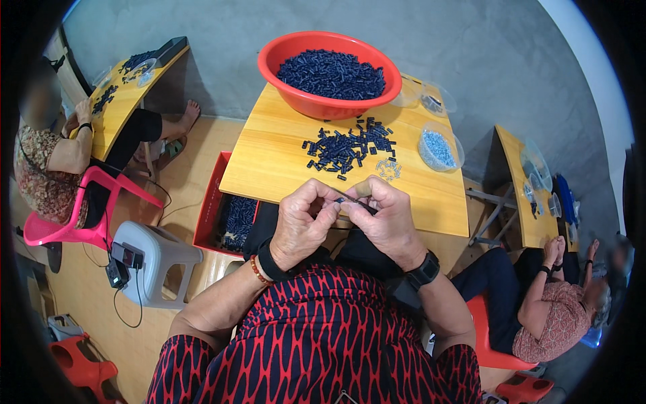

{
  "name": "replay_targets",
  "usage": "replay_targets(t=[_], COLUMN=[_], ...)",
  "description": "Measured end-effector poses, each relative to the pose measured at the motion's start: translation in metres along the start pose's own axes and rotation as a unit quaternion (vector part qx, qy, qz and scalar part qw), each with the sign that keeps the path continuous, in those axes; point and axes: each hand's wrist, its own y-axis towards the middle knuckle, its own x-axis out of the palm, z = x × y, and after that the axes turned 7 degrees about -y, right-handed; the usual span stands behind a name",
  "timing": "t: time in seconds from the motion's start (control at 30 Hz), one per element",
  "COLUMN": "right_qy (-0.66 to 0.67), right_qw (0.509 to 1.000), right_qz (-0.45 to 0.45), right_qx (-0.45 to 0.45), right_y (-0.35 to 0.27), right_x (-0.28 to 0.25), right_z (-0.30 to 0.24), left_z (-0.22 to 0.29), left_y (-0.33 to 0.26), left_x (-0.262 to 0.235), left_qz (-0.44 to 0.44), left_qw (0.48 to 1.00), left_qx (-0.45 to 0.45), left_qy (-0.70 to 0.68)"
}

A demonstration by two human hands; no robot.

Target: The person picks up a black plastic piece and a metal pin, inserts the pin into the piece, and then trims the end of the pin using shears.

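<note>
My left hand [304,221] is closed in a pinch on a small dark blue plastic part [340,200], mostly hidden by the fingertips. Close beside it, my right hand [389,219] grips a thin dark pointed tool [365,206], its tip meeting the part; the exact kind of tool cannot be made out. Both hands are over the near edge of a yellow wooden table [262,158]. Just beyond them lies a loose pile of dark blue plastic parts [340,149], with a few small clear pieces [388,169] at its right.
A red basin [330,101] full of dark parts stands at the table's far side. To its right is a clear tub [437,149] of light blue pieces. A red box [207,209] of parts sits below left. People work at tables on both sides; a grey stool [155,262] stands left.
</note>
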Motion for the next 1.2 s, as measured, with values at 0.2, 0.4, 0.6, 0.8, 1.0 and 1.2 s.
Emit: replay_targets(t=[0.2,0.4,0.6,0.8,1.0,1.2], right_qy=[-0.041,-0.009,0.041,0.094,0.224,0.368], right_qw=[0.999,1.000,0.997,0.989,0.963,0.914], right_qz=[-0.004,-0.023,-0.040,-0.046,-0.044,-0.052], right_qx=[-0.009,0.017,0.056,0.100,0.144,0.165], right_y=[0.000,-0.001,-0.002,-0.007,-0.011,-0.014], right_x=[-0.002,-0.005,-0.004,-0.002,0.000,-0.003], right_z=[-0.007,-0.005,-0.004,0.010,0.004,0.001], left_z=[-0.008,0.007,0.010,0.006,0.007,0.003], left_y=[0.000,0.003,0.004,0.005,0.005,0.005], left_x=[0.000,-0.001,-0.001,-0.002,-0.001,-0.005], left_qz=[0.032,0.000,-0.016,-0.047,-0.055,-0.057], left_qw=[0.994,0.980,0.975,0.974,0.975,0.982], left_qx=[0.074,0.117,0.132,0.153,0.151,0.116], left_qy=[0.079,0.164,0.178,0.160,0.155,0.138])
